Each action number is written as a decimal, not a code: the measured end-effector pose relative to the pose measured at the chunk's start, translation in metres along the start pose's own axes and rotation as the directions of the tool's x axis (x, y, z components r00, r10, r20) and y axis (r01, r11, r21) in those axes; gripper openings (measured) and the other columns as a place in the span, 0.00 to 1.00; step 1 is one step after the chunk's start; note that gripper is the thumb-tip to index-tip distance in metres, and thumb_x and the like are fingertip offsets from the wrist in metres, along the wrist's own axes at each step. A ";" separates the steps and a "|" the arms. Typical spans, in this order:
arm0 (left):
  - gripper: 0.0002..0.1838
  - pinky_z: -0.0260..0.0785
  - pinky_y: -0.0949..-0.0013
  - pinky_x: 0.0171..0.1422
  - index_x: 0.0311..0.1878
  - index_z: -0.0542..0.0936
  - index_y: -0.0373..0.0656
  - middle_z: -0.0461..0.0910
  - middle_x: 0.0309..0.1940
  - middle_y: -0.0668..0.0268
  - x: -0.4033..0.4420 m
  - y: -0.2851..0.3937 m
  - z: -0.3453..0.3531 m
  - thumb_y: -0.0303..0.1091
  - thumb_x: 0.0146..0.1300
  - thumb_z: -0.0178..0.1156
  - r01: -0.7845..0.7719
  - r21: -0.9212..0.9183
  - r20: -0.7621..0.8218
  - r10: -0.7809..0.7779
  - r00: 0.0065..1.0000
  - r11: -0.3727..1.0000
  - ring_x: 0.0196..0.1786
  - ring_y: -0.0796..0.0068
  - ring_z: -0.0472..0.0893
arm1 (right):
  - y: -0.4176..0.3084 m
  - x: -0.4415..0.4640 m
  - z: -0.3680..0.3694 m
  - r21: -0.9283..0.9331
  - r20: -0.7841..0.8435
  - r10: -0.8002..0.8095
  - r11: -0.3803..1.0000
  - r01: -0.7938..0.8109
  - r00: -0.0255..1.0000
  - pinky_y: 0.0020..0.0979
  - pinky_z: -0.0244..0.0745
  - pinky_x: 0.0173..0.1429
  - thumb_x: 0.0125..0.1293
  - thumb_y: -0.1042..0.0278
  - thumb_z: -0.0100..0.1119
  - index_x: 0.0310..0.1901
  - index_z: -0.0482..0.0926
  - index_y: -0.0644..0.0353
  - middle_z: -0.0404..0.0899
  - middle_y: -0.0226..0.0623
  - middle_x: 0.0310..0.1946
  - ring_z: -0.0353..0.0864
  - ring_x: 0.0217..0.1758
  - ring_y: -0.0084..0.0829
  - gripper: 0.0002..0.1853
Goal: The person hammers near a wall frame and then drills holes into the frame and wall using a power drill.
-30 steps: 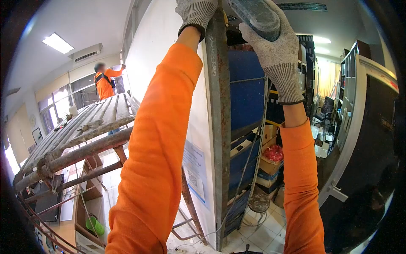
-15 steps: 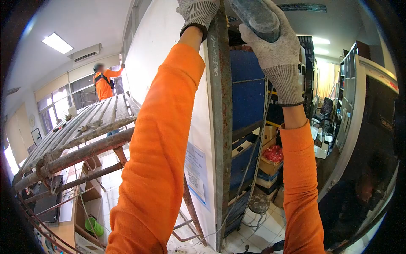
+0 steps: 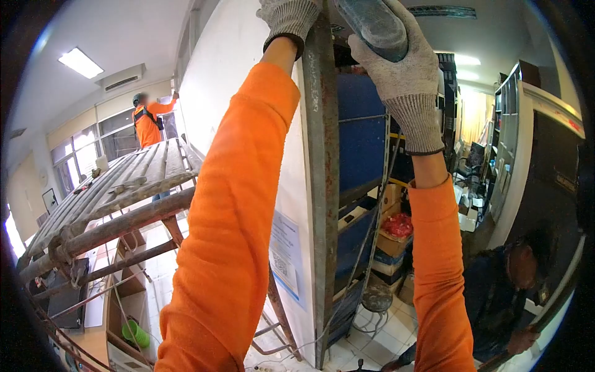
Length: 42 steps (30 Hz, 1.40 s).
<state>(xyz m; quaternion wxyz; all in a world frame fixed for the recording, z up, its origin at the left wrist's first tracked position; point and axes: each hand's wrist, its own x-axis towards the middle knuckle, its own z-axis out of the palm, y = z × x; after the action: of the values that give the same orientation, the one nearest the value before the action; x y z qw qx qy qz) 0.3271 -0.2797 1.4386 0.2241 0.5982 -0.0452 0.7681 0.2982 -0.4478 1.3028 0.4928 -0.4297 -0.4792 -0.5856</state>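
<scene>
Both hands wear grey knitted gloves and are raised at the top of the view. My left hand (image 3: 291, 17) is at the upper end of the white panel (image 3: 248, 56), beside the rusty metal post (image 3: 321, 186); its fingers are cut off by the frame's top edge. My right hand (image 3: 406, 62) is wrapped round a dark, rounded, dusty tool (image 3: 378, 28), just right of the post. The far end of the tool lies outside the frame.
Slatted scaffold platform (image 3: 118, 183) at left, with a co-worker (image 3: 147, 124) in orange beyond it. Blue shelving (image 3: 361, 136) stands behind the post. Another person (image 3: 505, 291) is low at right near the door frame (image 3: 527, 155). A stool (image 3: 377, 299) stands below.
A person has come into view at the lower right, by the door. My hands have hardly moved. The view has shifted slightly.
</scene>
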 end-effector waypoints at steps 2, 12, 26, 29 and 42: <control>0.31 0.71 0.42 0.68 0.55 0.79 0.34 0.81 0.54 0.40 0.001 0.002 -0.002 0.57 0.66 0.60 0.024 -0.003 -0.001 -0.024 1.000 1.000 0.62 0.37 0.80 | -0.001 0.002 0.001 -0.012 0.010 -0.013 1.000 0.014 1.000 0.33 0.79 0.68 0.61 0.70 0.77 0.72 0.74 0.62 0.87 0.44 0.59 0.87 0.63 0.31 0.37; 0.32 0.71 0.41 0.68 0.55 0.79 0.34 0.81 0.54 0.40 0.001 0.003 -0.002 0.58 0.66 0.60 0.014 -0.013 0.019 -0.013 1.000 1.000 0.62 0.37 0.80 | 0.001 0.008 0.002 -0.111 0.005 -0.085 0.990 0.085 0.996 0.35 0.80 0.68 0.60 0.66 0.77 0.71 0.75 0.59 0.88 0.45 0.58 0.88 0.63 0.35 0.37; 0.29 0.72 0.42 0.65 0.51 0.80 0.36 0.82 0.53 0.41 -0.003 0.009 -0.005 0.57 0.66 0.61 0.008 -0.034 -0.023 -0.009 1.000 0.999 0.61 0.37 0.80 | -0.015 0.032 -0.016 -0.381 0.071 -0.080 0.919 0.101 0.994 0.40 0.83 0.64 0.58 0.59 0.77 0.71 0.77 0.53 0.87 0.52 0.56 0.89 0.60 0.46 0.38; 0.29 0.71 0.41 0.65 0.52 0.79 0.36 0.81 0.54 0.41 -0.003 0.009 -0.008 0.57 0.66 0.61 0.003 -0.050 0.001 -0.002 1.000 0.999 0.61 0.36 0.79 | -0.016 0.032 -0.022 -0.458 0.099 -0.105 0.878 0.139 0.990 0.41 0.83 0.64 0.58 0.58 0.77 0.73 0.75 0.50 0.87 0.53 0.57 0.89 0.60 0.45 0.39; 0.42 0.58 0.30 0.76 0.72 0.71 0.40 0.72 0.70 0.44 0.000 0.002 -0.007 0.60 0.62 0.61 0.020 -0.056 0.083 -0.016 0.996 0.998 0.77 0.43 0.69 | -0.099 -0.092 -0.075 0.203 -0.022 0.420 0.890 -0.408 0.907 0.36 0.77 0.72 0.57 0.70 0.78 0.76 0.68 0.67 0.80 0.46 0.68 0.81 0.69 0.34 0.45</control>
<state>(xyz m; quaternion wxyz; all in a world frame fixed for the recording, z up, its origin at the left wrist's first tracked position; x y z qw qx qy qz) 0.3198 -0.2792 1.4368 0.2459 0.6231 -0.0709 0.7391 0.2108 -0.5006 1.1869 0.6610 -0.4526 -0.4147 -0.4315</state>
